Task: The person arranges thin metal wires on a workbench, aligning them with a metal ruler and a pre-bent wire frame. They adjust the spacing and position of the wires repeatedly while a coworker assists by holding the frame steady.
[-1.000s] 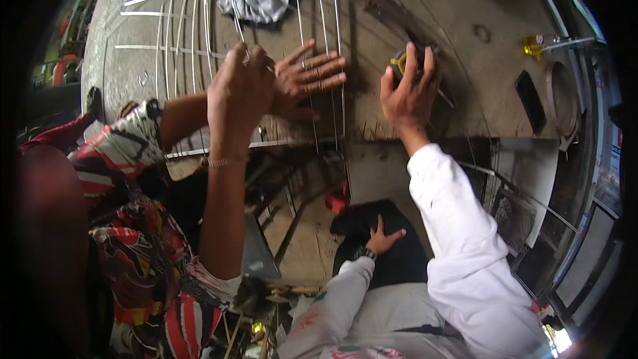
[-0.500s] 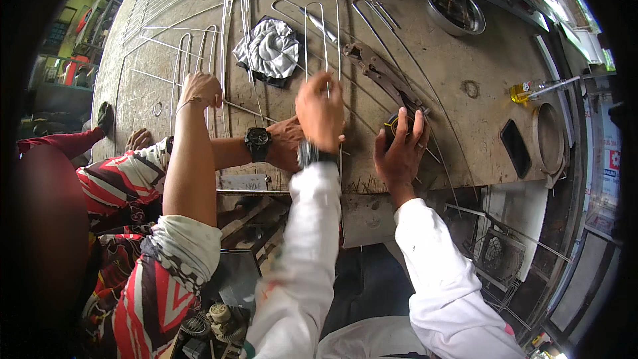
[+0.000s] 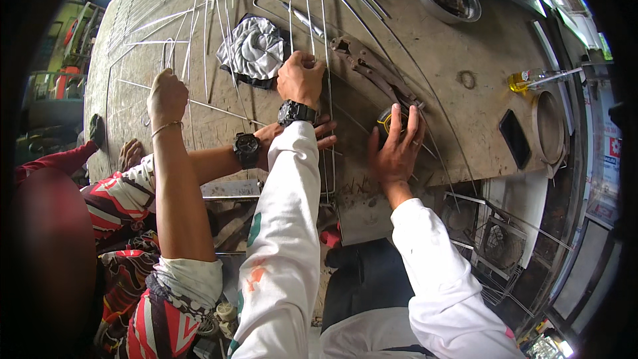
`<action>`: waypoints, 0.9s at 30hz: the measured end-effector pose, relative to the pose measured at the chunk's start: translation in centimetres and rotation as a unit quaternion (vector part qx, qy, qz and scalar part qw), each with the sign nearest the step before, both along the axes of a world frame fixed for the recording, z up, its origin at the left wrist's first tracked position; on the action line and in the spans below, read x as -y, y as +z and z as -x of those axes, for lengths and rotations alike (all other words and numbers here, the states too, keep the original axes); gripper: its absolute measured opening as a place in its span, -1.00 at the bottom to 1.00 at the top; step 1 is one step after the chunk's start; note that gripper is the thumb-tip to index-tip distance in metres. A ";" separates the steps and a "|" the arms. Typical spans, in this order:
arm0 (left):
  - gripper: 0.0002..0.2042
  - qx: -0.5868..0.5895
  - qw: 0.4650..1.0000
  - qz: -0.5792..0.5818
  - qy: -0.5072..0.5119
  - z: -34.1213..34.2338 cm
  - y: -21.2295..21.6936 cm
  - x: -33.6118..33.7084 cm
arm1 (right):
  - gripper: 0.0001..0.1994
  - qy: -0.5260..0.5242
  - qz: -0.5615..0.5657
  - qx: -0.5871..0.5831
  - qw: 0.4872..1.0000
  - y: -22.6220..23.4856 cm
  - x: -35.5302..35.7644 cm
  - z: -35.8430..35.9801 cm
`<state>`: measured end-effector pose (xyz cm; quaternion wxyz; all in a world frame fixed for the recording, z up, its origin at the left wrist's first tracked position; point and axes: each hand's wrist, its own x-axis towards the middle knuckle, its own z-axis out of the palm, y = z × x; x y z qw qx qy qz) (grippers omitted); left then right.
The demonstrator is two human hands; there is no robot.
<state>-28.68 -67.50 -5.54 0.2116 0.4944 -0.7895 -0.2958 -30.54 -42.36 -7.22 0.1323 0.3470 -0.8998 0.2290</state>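
Note:
My left hand [image 3: 302, 81], with a black watch [image 3: 296, 113] on its wrist, is closed on the lower end of a U-bent metal rod [image 3: 300, 1]. It rests just right of a crumpled grey cloth [image 3: 256, 48]. My right hand [image 3: 397, 153] lies on the table near its front edge, fingers stretched out. Against its thumb and forefinger sits a black and yellow tape measure [image 3: 384, 119], partly covered by the hand. Rusty locking pliers [image 3: 372, 70] lie just beyond it. A long bent rod [image 3: 324, 33] runs along the right side of my left hand.
At the left a co-worker's fist [image 3: 168, 96] grips thin rods; the co-worker's other hand [image 3: 327, 134] lies under my left wrist. A metal bowl [image 3: 458, 16], a phone [image 3: 515, 138], a yellow-handled screwdriver [image 3: 520, 82] and a metal ring [image 3: 548, 129] occupy the table's right side.
My left hand, blurred before, is now still on the bent rod. The co-worker's fist has shifted left with its rods. The view has shifted slightly.

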 end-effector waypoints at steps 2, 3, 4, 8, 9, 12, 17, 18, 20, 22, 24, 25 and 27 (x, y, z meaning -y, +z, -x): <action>-0.70 0.010 1.000 -0.010 0.007 0.2 0.4 -0.3 | -0.26 0.000 -0.004 -0.005 1.000 0.0 0.0 0.0; -0.69 0.011 1.000 -0.016 0.012 0.5 0.5 -0.5 | -0.26 -0.001 -0.007 -0.009 1.000 -0.1 -0.1 0.0; -0.67 0.004 1.000 -0.022 0.014 0.7 0.5 -0.8 | -0.26 -0.003 -0.011 -0.012 1.000 -0.3 -0.1 0.2; -0.61 -0.021 1.000 -0.005 0.021 0.4 0.3 -1.3 | -0.26 -0.001 -0.010 -0.008 1.000 -0.4 0.1 -0.2; -0.59 -0.016 0.999 0.020 0.022 0.4 0.1 -1.4 | -0.26 0.001 -0.007 -0.006 1.000 -0.4 0.2 -0.3; -0.56 -0.005 0.999 0.037 0.005 0.8 -0.2 -1.8 | -0.27 -0.003 -0.006 -0.010 1.000 -0.5 0.1 -0.1; -0.58 -0.022 0.999 0.027 -0.016 0.7 0.0 -2.1 | -0.27 -0.003 -0.006 -0.014 1.000 -0.5 0.1 0.0; -0.58 -0.027 0.999 0.026 -0.013 0.6 -0.1 -2.0 | -0.27 -0.003 -0.007 -0.016 1.000 -0.4 0.1 -0.1; -0.58 -0.036 0.999 0.022 -0.006 0.8 -0.2 -1.9 | -0.26 0.000 -0.002 -0.019 1.000 -0.4 0.1 -0.1; -0.57 -0.025 1.000 0.020 0.001 0.9 -0.2 -1.9 | -0.26 0.001 0.000 -0.020 1.000 -0.3 0.1 -0.2; -0.56 -0.019 1.000 0.023 0.007 0.9 -0.5 -1.9 | -0.25 0.002 -0.004 -0.016 1.000 -0.4 0.1 -0.3; -0.56 -0.020 0.999 0.030 0.010 0.9 -0.6 -1.9 | -0.25 0.002 -0.004 -0.015 1.000 -0.4 0.2 -0.3; -0.56 -0.025 0.999 0.025 0.017 1.3 -0.6 -2.0 | -0.25 0.003 -0.004 -0.017 1.000 -0.5 0.1 0.0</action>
